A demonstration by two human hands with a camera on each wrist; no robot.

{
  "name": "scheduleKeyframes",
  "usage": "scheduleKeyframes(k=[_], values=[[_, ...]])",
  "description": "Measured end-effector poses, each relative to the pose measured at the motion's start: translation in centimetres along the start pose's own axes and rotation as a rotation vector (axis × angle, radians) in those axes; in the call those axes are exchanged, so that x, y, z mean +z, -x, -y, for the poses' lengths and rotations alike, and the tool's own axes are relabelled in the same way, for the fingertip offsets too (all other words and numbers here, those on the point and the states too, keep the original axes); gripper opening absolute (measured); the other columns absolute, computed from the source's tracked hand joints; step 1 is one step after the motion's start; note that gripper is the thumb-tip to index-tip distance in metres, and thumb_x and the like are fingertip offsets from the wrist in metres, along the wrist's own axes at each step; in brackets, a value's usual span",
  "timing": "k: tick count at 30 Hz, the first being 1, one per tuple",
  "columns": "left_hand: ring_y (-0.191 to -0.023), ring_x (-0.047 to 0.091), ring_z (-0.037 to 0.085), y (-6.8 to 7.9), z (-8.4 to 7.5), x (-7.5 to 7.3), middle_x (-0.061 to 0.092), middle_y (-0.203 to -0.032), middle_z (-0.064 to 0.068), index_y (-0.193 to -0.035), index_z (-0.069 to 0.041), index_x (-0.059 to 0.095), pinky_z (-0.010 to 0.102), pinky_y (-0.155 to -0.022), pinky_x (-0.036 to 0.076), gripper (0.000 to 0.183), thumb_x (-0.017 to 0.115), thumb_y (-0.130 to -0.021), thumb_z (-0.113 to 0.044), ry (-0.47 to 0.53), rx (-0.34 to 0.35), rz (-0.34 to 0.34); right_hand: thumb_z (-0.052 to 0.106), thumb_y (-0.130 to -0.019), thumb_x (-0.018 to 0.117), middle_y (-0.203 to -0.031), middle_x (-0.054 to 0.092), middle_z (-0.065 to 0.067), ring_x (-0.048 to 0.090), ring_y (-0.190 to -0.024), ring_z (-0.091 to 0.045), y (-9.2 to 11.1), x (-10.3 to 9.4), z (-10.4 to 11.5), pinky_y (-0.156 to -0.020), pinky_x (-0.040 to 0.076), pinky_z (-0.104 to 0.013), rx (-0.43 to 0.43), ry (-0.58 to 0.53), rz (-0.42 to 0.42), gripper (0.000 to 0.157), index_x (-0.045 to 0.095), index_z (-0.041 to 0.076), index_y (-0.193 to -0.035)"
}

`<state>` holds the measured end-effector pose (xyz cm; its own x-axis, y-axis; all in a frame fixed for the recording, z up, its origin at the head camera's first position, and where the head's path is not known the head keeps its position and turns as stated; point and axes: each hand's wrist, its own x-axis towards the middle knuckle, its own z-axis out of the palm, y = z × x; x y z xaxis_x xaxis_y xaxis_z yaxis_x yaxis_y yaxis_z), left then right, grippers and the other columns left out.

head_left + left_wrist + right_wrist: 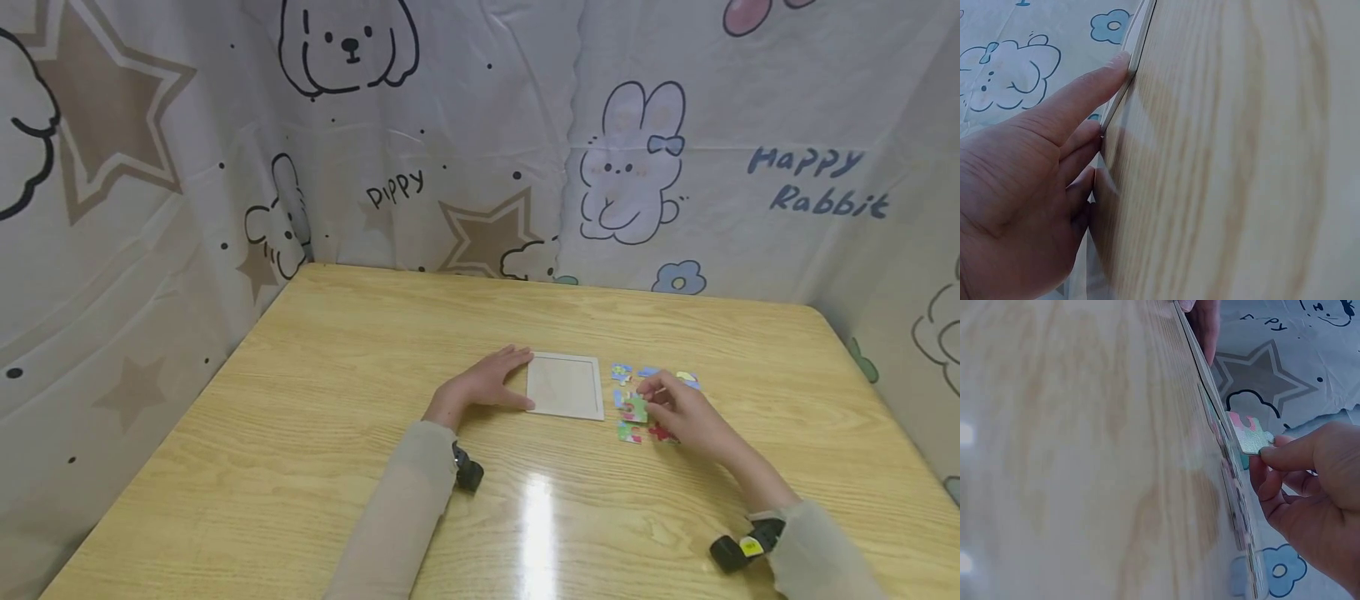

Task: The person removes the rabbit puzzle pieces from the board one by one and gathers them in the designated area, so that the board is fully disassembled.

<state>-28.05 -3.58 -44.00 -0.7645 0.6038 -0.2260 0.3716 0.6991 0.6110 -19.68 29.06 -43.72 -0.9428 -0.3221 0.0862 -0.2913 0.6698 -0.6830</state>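
Between thumb and fingers my right hand point(686, 412) pinches a green and pink jigsaw piece point(1249, 432), raised a little off the table. Below and around it lie several other colourful jigsaw pieces point(629, 432), some of them hidden by the hand. My left hand point(491, 382) rests at the left side of a flat, pale square puzzle frame point(565, 385). Its thumb touches the near left corner and its fingers touch the far left one. In the left wrist view the left hand point(1029, 169) has its thumb against the frame's edge. No pieces lie inside the frame.
The wooden table point(337, 358) carries the frame and the pieces to its right. Behind it hangs a printed curtain point(480, 150) with cartoon animals and stars. Small black cameras are strapped to the left wrist point(468, 472) and right wrist point(731, 552).
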Motion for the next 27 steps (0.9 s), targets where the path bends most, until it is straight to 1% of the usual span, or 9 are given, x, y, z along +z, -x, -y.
scheduleKeyframes(k=[1, 4, 8, 11, 17, 19, 22, 27], values=[[-0.156, 0.008, 0.023, 0.0, 0.0, 0.0, 0.019, -0.166, 0.002, -0.156, -0.017, 0.025, 0.045, -0.128, 0.013, 0.086, 0.072, -0.087, -0.039, -0.002, 0.001, 0.0, -0.002, -0.096, 0.055, -0.111, 0.062, -0.016, 0.059, -0.093, -0.008, 0.2, -0.1, -0.1, -0.071, 0.054, -0.018, 0.003, 0.009, -0.006, 0.017, 0.053, 0.001, -0.112], [-0.156, 0.008, 0.023, 0.0, 0.1, 0.0, 0.018, -0.166, 0.001, -0.156, -0.017, 0.025, 0.045, -0.128, 0.012, 0.086, 0.072, -0.087, -0.04, -0.005, -0.001, 0.003, -0.003, -0.095, 0.056, -0.113, 0.062, -0.018, 0.06, -0.093, -0.008, 0.8, -0.5, -0.3, -0.069, 0.054, -0.019, 0.01, 0.004, -0.015, 0.017, 0.054, 0.001, -0.111], [-0.156, 0.007, 0.023, 0.0, 0.0, 0.0, 0.018, -0.166, 0.001, -0.156, -0.018, 0.025, 0.044, -0.128, 0.013, 0.086, 0.071, -0.088, -0.04, -0.011, -0.002, 0.004, -0.003, -0.095, 0.057, -0.112, 0.063, -0.018, 0.06, -0.091, -0.002, 1.6, -1.0, -0.8, -0.069, 0.054, -0.018, 0.014, 0.015, -0.03, 0.017, 0.054, 0.001, -0.111], [-0.156, 0.007, 0.023, 0.1, 0.0, 0.0, 0.018, -0.166, 0.001, -0.156, -0.018, 0.025, 0.044, -0.128, 0.013, 0.086, 0.072, -0.087, -0.04, -0.005, -0.005, 0.002, -0.003, -0.094, 0.058, -0.11, 0.064, -0.016, 0.058, -0.091, 0.003, 2.2, -1.4, -1.1, -0.072, 0.054, -0.017, 0.015, 0.041, -0.046, 0.017, 0.055, 0.002, -0.11], [-0.156, 0.007, 0.022, 0.1, 0.0, 0.0, 0.018, -0.166, 0.0, -0.156, -0.019, 0.025, 0.045, -0.128, 0.012, 0.086, 0.072, -0.087, -0.039, 0.009, -0.016, 0.001, -0.001, -0.094, 0.059, -0.107, 0.065, -0.014, 0.055, -0.089, 0.011, 3.3, -2.0, -1.6, -0.071, 0.053, -0.016, 0.025, 0.077, -0.081, 0.016, 0.057, 0.003, -0.109], [-0.156, 0.007, 0.023, 0.1, -0.1, 0.0, 0.018, -0.166, 0.001, -0.156, -0.019, 0.025, 0.046, -0.128, 0.013, 0.086, 0.072, -0.087, -0.039, 0.013, -0.017, 0.0, 0.001, -0.094, 0.06, -0.106, 0.065, -0.012, 0.057, -0.088, 0.007, 3.7, -2.1, -1.8, -0.072, 0.052, -0.015, 0.027, 0.095, -0.095, 0.015, 0.057, 0.003, -0.109], [-0.156, 0.008, 0.024, 0.2, -0.1, 0.0, 0.018, -0.166, 0.001, -0.156, -0.018, 0.026, 0.047, -0.128, 0.013, 0.086, 0.072, -0.087, -0.038, 0.019, -0.015, -0.004, 0.0, -0.094, 0.059, -0.106, 0.064, -0.01, 0.057, -0.088, 0.007, 4.2, -2.4, -2.0, -0.073, 0.051, -0.013, 0.034, 0.111, -0.104, 0.016, 0.056, 0.004, -0.11], [-0.156, 0.008, 0.024, 0.2, -0.2, 0.0, 0.018, -0.166, 0.001, -0.156, -0.018, 0.026, 0.046, -0.128, 0.013, 0.086, 0.073, -0.087, -0.038, 0.015, -0.011, -0.007, -0.004, -0.093, 0.059, -0.108, 0.063, -0.011, 0.05, -0.089, 0.017, 4.9, -2.8, -2.5, -0.073, 0.05, -0.01, 0.052, 0.117, -0.112, 0.018, 0.056, 0.004, -0.109]])
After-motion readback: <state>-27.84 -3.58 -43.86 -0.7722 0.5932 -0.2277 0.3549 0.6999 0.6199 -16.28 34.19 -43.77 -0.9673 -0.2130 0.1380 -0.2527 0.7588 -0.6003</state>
